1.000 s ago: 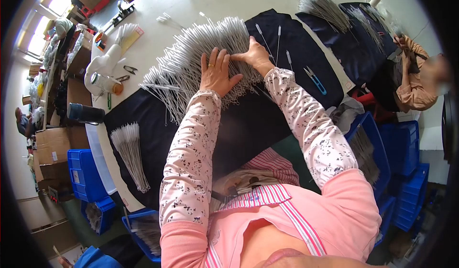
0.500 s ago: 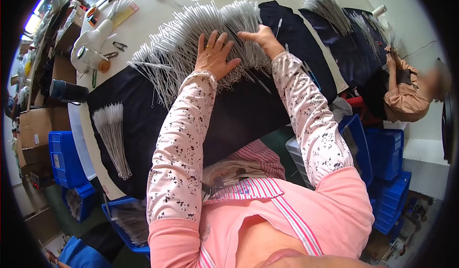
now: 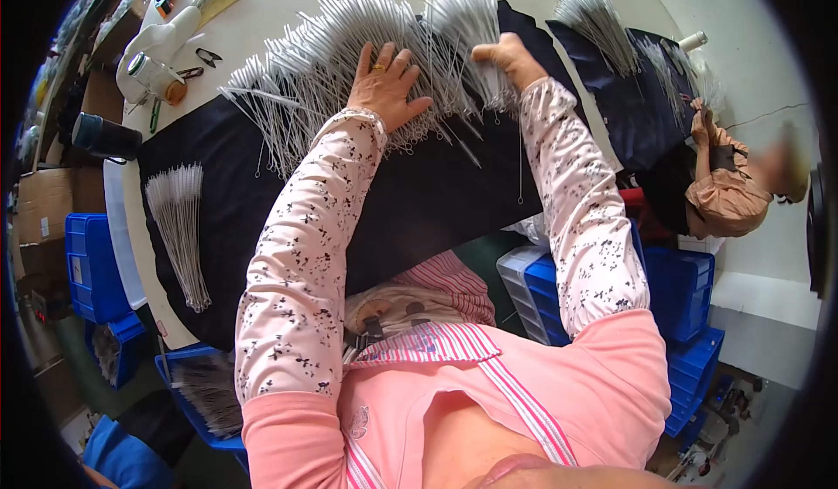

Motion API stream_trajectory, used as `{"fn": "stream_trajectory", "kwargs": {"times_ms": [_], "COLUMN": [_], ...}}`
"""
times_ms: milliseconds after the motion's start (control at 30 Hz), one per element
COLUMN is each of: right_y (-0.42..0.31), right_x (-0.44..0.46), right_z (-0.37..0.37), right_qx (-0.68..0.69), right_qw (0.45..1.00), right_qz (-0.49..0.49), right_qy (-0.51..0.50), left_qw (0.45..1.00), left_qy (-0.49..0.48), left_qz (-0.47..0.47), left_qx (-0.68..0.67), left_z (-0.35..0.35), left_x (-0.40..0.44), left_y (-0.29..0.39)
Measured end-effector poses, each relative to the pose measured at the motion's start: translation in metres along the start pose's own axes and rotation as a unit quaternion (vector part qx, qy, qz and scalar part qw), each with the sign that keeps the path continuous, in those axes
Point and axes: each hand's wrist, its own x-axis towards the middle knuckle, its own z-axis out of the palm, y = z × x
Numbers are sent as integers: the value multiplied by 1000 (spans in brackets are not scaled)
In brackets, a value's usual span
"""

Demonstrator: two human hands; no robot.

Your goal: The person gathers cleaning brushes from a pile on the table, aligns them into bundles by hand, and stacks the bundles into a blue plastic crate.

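A big pile of straw-cleaning brushes [image 3: 305,61], with white bristle heads and thin looped wire handles, lies across the dark cloth [image 3: 410,201]. My left hand [image 3: 384,92] rests on the pile with its fingers spread. To its right, my right hand [image 3: 511,59] is closed round a bundle of brushes [image 3: 463,17] at the pile's right side, with a gap between their heads and the rest. Its gripping fingers are partly hidden. One brush handle dangles below my right wrist.
A smaller brush bundle [image 3: 179,236] lies at the left of the cloth. Nearby are a dark cup [image 3: 105,136], a glass jar [image 3: 157,77] and thread snips [image 3: 208,57]. Blue bins [image 3: 103,266] stand below the table. Another person [image 3: 729,183] works at the right beside more brushes [image 3: 596,24].
My right hand has moved right with a bundle, opening a gap from the main pile. My left hand stays on the pile. The whole view has shifted slightly.
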Motion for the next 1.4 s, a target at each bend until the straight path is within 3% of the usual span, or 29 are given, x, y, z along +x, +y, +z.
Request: {"fn": "stream_trajectory", "kwargs": {"times_ms": [33,100,200,233,300,400,500,667,800,933,1033,1233,1300,1400], "right_y": [-1,21,-13,-16,-19,-8,-10,-18,4,-7,-46,-76,-97,-116], "right_x": [-6,7,-12,-13,-14,6,13,9,4,18,11,30,28,38], "right_z": [8,27,41,43,41,24,1,-8,21,11,2,-31,-50,-72], "right_qx": [12,-27,-249,-244,-236,-49,81,60,111,-94,-351,-465,-465,-498], "right_qw": [1000,999,967,969,971,998,984,978,985,988,931,872,866,850], "right_qz": [-10,-22,0,1,2,3,38,48,31,-44,-94,-151,-154,-160], "right_qy": [26,-17,49,44,35,-33,-155,-194,-130,-117,-38,-42,-95,-58], "left_qw": [1000,999,991,985,988,986,985,982,981,983,984,982,982,983], "left_qy": [-12,3,-24,-39,4,67,55,62,23,-3,-20,-42,-42,-49], "left_qz": [1,35,129,168,148,140,157,171,190,183,177,182,184,175], "left_qx": [11,26,6,-8,-49,-58,-42,-40,-39,-1,18,32,32,39], "left_z": [-3,-23,-30,-31,-10,9,12,8,16,21,15,13,18,19], "left_x": [2,7,24,30,34,29,29,28,32,35,37,36,39,41], "left_y": [0,6,19,20,20,18,17,20,20,24,25,23,26,26]}}
